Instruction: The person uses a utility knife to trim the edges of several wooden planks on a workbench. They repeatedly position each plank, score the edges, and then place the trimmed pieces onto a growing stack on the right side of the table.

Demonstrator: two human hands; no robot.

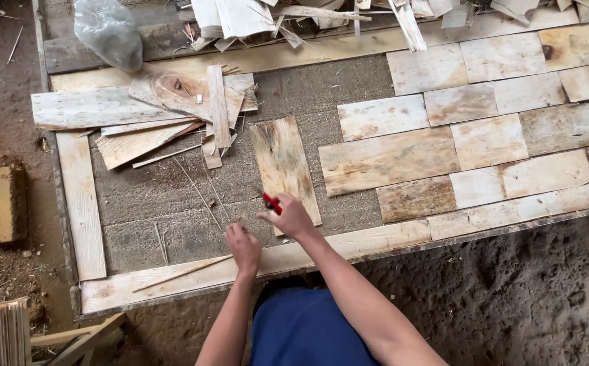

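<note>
Head view: the right hand [293, 217], just below the middle of the frame, has its grip closed around a small red-handled tool [272, 203], whose red end pokes out up and to the left of the knuckles; whether it carries a blade cannot be told. That hand rests on the lower end of a pale, narrow rectangular sheet of wood veneer [285, 166]. The sheet's long axis runs nearly up and down the frame, leaning slightly to the upper left, so almost all of its length lies above the grip, away from the person.

The left hand [244, 248] sits lower and to the left, just off the sheet's lower left corner and apart from it. Its fingers are curled in narrowly; whether they pinch one of the thin wood slivers lying there cannot be told. The right hand is the nearer to the sheet.

The sheet lies on the grey fibrous counter [152, 196] framed by pale planks. To the right of the frame is a patchwork of laid veneer pieces [484, 135]; at upper left, a heap of loose veneer scraps [165, 108].
</note>
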